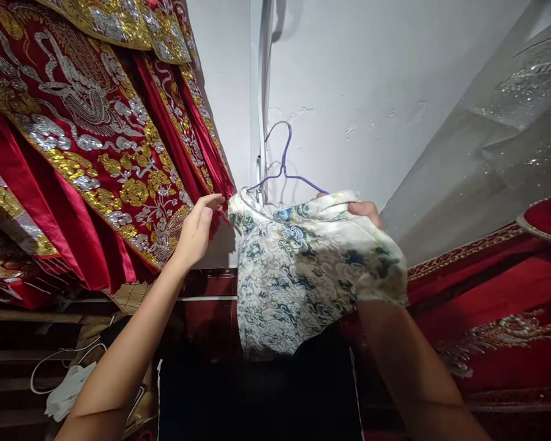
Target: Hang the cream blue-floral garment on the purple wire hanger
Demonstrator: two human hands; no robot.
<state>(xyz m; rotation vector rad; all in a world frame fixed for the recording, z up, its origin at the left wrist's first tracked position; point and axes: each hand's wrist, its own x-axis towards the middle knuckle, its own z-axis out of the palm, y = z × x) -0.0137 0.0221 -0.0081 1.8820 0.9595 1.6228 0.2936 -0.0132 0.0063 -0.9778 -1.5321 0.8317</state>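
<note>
A white short-sleeved top (298,269) with a blue-green pattern hangs in front of me on a purple wire hanger (284,173). The hanger's hook stands up in front of the wall, and its arms run down into the top's shoulders. My right hand (366,211) grips the top at its right shoulder; cloth covers most of that hand. Beside the left shoulder is my left hand (196,229), its fingers loosely stretched towards the cloth and apart from it.
Red robes (133,141) with gold and silver embroidery hang at the left. More red embroidered cloth (491,324) and a sheer sparkly white garment (523,116) are on the right. A white plastic bag (68,392) and cable lie low left.
</note>
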